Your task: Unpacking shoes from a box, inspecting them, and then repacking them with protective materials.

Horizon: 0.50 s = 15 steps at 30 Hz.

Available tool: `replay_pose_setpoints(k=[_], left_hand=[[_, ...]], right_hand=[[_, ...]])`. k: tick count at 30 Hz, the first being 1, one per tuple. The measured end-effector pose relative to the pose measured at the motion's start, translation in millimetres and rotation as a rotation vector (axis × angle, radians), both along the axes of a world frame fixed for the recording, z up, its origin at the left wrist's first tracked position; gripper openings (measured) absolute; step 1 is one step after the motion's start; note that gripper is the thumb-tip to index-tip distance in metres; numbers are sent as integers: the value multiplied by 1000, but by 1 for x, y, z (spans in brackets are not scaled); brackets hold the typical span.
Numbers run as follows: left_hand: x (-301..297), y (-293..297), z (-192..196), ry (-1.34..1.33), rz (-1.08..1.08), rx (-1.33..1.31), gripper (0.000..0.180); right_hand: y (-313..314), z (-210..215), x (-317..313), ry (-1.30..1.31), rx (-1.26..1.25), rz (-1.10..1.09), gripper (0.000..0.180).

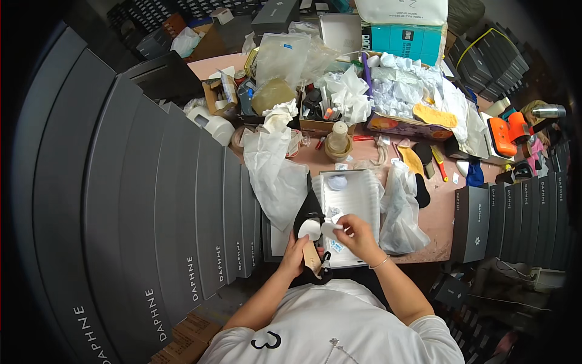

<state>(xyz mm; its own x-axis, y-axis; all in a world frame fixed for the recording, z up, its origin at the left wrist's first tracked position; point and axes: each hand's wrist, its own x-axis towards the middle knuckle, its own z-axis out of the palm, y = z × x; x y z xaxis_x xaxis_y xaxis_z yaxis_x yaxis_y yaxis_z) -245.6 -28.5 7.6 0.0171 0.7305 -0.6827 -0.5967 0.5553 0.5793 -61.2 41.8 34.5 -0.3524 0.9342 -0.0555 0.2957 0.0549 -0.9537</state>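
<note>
The left hand [295, 255] is wrapped around a black pointed shoe [309, 233] at its heel end, toe aimed away from the person, sole side turned up. The right hand [359, 236] pinches a small white round pad [330, 229] between thumb and fingertips, just beside the shoe. One white pad [310, 228] already sits on the sole near the left hand's fingers — so by my reading one piece is stuck on and the second is not yet placed. Directly beyond both hands lies a white tray [357, 200] with small bits of paper on it. To the left of the grip stand rows of grey shoe boxes [200, 212]; to the right, a crumpled clear plastic bag [403, 212] — further out, heaped white tissue paper [400, 91].
</note>
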Motion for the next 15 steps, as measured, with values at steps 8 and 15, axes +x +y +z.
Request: replay_pose_setpoints(k=[8,15], left_hand=[[23,6,-43,33,173,28,37],[35,-6,13,-100,-34,39,31]], right_hand=[[-5,1,-30,-436,478,200,24],[6,-25,-46,-668,566,135,53]])
